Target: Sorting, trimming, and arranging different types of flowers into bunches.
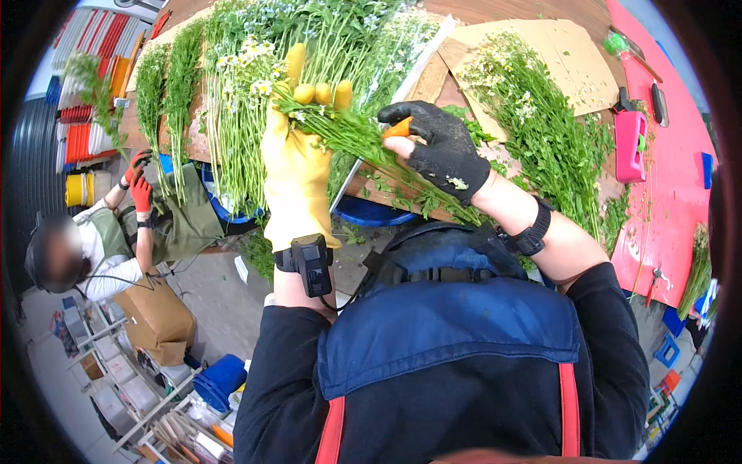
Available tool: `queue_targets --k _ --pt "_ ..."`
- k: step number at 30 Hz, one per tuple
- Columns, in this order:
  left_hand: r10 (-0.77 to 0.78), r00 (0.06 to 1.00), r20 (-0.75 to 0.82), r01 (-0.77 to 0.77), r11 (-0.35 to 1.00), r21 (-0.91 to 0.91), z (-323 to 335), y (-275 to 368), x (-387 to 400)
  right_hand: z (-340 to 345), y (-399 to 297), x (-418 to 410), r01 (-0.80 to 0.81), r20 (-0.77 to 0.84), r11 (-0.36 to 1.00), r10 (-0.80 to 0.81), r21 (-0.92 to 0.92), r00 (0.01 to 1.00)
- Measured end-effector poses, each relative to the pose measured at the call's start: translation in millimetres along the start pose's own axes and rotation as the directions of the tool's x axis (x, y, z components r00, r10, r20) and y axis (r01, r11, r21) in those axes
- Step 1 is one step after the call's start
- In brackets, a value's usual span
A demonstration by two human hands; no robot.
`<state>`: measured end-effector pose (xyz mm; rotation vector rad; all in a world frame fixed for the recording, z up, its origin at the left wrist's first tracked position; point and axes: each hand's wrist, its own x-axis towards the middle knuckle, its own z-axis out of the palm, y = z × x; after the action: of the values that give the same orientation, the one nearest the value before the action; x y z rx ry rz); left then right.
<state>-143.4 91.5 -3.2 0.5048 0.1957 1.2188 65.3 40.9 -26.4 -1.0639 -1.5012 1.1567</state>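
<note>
My left hand (301, 168), in a yellow rubber glove, is palm up and holds a bunch of daisy-like flowers across it. White flower heads (255, 55) show beyond its thumb, and the green stems (348, 130) run down to the right. My right hand (443, 151), in a black glove with the thumb tip bare, is over these stems. A small orange piece (397, 129) shows at its thumb and forefinger; I cannot tell what it is. Whether these fingers close around the stems is unclear. Behind my left hand lie more cut flowers (336, 52).
To the right, a flower pile (539, 127) lies by cardboard (550, 52). A pink jug (630, 145), a dark-handled tool (659, 104) and red-handled snips (654, 284) are on the pink surface (672, 220). At left, a co-worker in red gloves (141, 191) holds a stem. Blue tubs (374, 211) stand below the table edge.
</note>
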Motion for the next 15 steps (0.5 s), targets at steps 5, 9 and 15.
queue_targets --k 5,9,15 --pt "0.062 0.997 -0.034 -0.062 0.998 -0.007 3.9 -5.5 6.7 -7.8 4.3 0.7 0.104 -0.001 0.980 -0.106 -0.168 0.994" --pt "0.019 0.998 -0.057 -0.020 1.000 -0.016 8.4 -14.8 11.3 -6.2 8.0 9.1 0.362 0.039 0.884 -0.367 -0.296 0.929" --pt "0.016 1.000 -0.024 -0.017 0.997 -0.075 10.1 -12.3 18.8 -8.0 6.0 1.7 0.007 -0.036 0.997 -0.005 0.078 0.999"
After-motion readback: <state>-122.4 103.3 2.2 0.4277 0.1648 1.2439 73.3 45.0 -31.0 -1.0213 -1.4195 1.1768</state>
